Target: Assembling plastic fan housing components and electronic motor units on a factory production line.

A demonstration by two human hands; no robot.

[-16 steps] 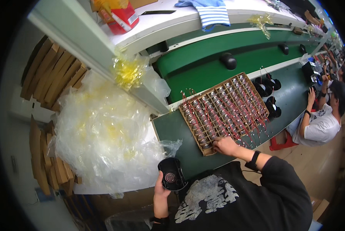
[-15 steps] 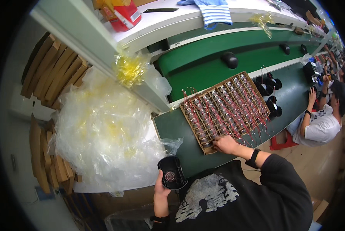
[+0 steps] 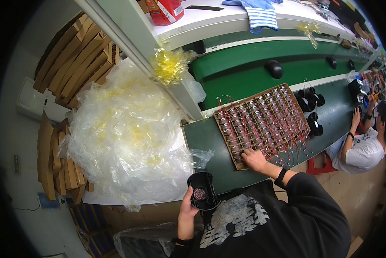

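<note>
My left hand (image 3: 187,206) grips the side of a black plastic housing (image 3: 209,187) with a rounded outline. A round patch of small holes shows inside it. My right hand (image 3: 255,160) reaches into the near left corner of a divided cardboard tray (image 3: 240,167), fingers bent together among the cells. Small round metallic parts (image 3: 256,104) with red and black wires fill the tray, the wires trailing over the dividers and past its right edge. Whatever lies between my right fingertips is hidden.
Behind the dark green bench (image 3: 219,180) runs a green conveyor belt (image 3: 240,64) carrying black housings (image 3: 274,69). More black housings (image 3: 315,124) stand right of the tray. Clear plastic bags (image 3: 120,137) heap up at left. A person (image 3: 361,148) sits farther right.
The whole view has shifted, so the bench and tray appear farther right. My left hand still holds the housing; my right hand stays at the tray's near corner.
</note>
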